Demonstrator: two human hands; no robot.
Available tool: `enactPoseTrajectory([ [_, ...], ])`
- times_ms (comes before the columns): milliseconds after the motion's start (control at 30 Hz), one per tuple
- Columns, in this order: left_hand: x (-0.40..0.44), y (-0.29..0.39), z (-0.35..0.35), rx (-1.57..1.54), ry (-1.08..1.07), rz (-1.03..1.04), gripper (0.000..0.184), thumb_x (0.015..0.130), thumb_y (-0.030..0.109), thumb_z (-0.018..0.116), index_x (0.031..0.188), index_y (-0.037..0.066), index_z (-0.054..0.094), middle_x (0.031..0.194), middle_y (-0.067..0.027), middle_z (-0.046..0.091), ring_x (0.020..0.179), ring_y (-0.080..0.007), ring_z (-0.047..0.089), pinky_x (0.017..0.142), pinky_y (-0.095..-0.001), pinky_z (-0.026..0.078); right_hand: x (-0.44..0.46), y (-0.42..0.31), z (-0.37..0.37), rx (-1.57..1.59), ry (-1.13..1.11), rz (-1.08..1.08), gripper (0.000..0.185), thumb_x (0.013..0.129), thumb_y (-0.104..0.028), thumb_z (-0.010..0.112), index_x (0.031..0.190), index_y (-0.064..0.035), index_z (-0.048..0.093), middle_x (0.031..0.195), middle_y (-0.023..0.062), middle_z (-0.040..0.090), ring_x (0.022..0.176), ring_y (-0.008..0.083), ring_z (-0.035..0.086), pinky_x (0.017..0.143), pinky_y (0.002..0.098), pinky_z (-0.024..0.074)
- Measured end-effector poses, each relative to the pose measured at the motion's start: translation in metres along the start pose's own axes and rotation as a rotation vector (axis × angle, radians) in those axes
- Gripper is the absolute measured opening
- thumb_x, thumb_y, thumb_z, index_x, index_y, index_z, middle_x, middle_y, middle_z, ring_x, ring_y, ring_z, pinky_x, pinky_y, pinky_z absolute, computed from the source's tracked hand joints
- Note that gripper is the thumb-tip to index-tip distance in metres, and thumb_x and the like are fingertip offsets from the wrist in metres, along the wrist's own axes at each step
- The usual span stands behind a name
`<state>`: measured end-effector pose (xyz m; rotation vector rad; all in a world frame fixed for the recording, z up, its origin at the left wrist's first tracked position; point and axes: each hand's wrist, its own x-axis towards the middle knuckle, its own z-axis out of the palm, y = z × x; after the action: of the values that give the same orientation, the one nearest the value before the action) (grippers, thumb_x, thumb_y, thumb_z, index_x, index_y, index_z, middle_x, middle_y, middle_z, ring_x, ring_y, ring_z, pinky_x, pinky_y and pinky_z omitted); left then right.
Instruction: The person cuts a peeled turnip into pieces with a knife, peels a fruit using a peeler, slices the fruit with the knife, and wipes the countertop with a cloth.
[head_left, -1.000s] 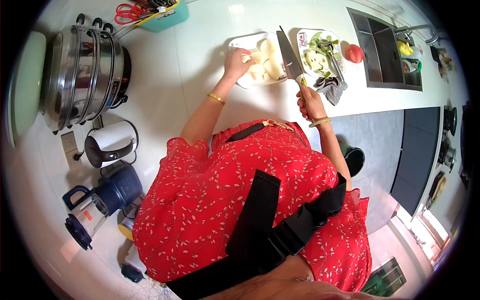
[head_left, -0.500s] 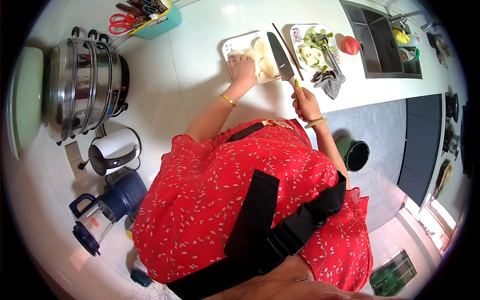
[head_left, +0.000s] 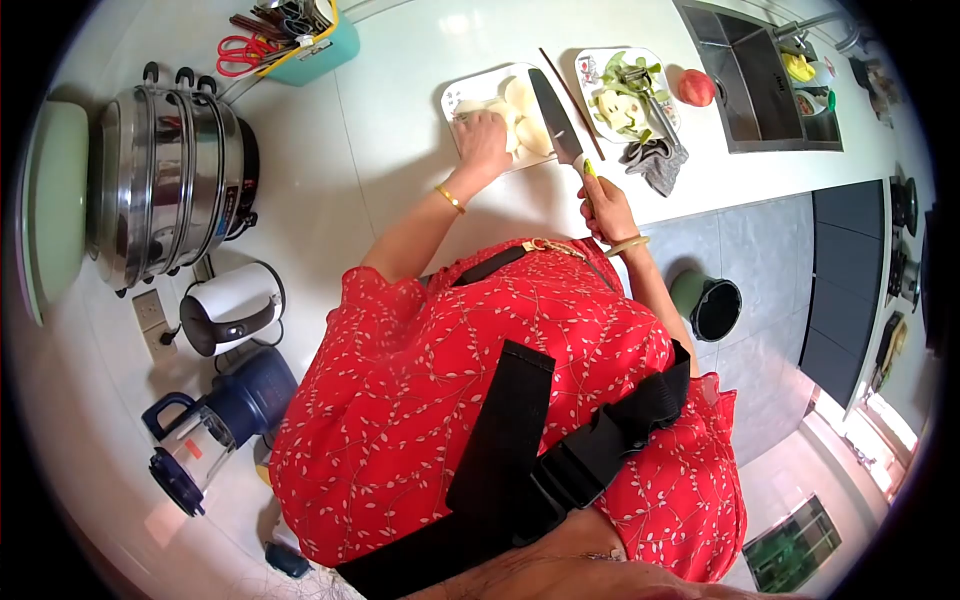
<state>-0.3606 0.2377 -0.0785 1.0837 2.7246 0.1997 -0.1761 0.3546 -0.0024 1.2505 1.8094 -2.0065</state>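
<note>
Gripping a knife [head_left: 552,112] in the right hand [head_left: 607,208], with fingers wrapped closely round the handle and with the blade pointing away from the body. Holding that blade slantwise across the right edge of a white plate [head_left: 455,95], between the pale pieces [head_left: 522,97] lying on it and a thin dark stick [head_left: 570,100] on the counter [head_left: 370,120]. Bending the left hand [head_left: 483,142] down over the left part of the same plate, with fingers curled in among the pale pieces there. Cannot tell from above whether pinching one or only resting on them, with the fingertips hidden. Wearing a gold-coloured bracelet [head_left: 450,199] on the left wrist, a paler bangle [head_left: 627,245] on the right and a red leaf-patterned top [head_left: 430,340]. Having, to the right of the stick, a second plate [head_left: 588,68] strewn with green and pale peelings [head_left: 622,112]. Having also a crumpled grey cloth [head_left: 656,168] at that plate's near edge, and a round red fruit [head_left: 696,88] between it and the sink [head_left: 745,80]. Keeping a teal container [head_left: 325,60] at the far left of the counter, with red-handled scissors [head_left: 240,55] in it, and a tiered metal steamer [head_left: 165,180] and a white kettle [head_left: 240,295] nearer on that side.
</note>
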Motion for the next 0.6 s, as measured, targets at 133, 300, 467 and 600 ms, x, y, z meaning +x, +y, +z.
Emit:
enactPoseTrajectory([
  [133,0.002,-0.008,0.012,-0.175,-0.014,-0.001,0.043,0.059,0.025,0.074,0.093,0.006,0.053,0.092,-0.0117,0.057,0.087,-0.0284,0.056,0.085,-0.0439,0.037,0.0,0.001,0.0,-0.016,0.009,-0.011,0.036,0.09,-0.037,0.043,0.079,-0.0031,0.049,0.051,0.0004,0.042,0.035,0.0075,0.034,0.029,0.0224,0.0261],
  [300,0.003,-0.027,0.006,-0.522,0.021,-0.071,0.043,0.06,0.024,0.076,0.089,0.004,0.051,0.091,-0.0135,0.057,0.084,-0.0278,0.056,0.074,-0.0363,0.044,0.002,0.003,-0.002,-0.13,0.019,-0.061,0.037,0.089,-0.036,0.044,0.076,-0.0017,0.05,0.051,0.0016,0.045,0.04,0.0079,0.041,0.037,0.0249,0.033],
  [467,0.003,-0.047,-0.001,-0.767,0.125,-0.121,0.048,0.059,0.025,0.081,0.088,0.003,0.05,0.09,-0.0103,0.057,0.086,-0.0215,0.055,0.075,-0.0321,0.045,0.001,0.008,0.005,-0.437,0.087,-0.312,0.035,0.088,-0.033,0.049,0.078,0.0003,0.051,0.054,0.0151,0.051,0.049,0.0274,0.053,0.048,0.0356,0.0407],
  [600,0.002,-0.057,0.002,-0.939,0.228,-0.052,0.045,0.059,0.021,0.08,0.085,0.004,0.047,0.087,-0.0111,0.058,0.082,-0.0227,0.057,0.072,-0.0326,0.046,-0.01,-0.003,0.012,-0.568,0.103,-0.468,0.031,0.086,-0.03,0.052,0.08,0.0004,0.051,0.057,0.0224,0.051,0.057,0.0396,0.054,0.052,0.0422,0.0414],
])
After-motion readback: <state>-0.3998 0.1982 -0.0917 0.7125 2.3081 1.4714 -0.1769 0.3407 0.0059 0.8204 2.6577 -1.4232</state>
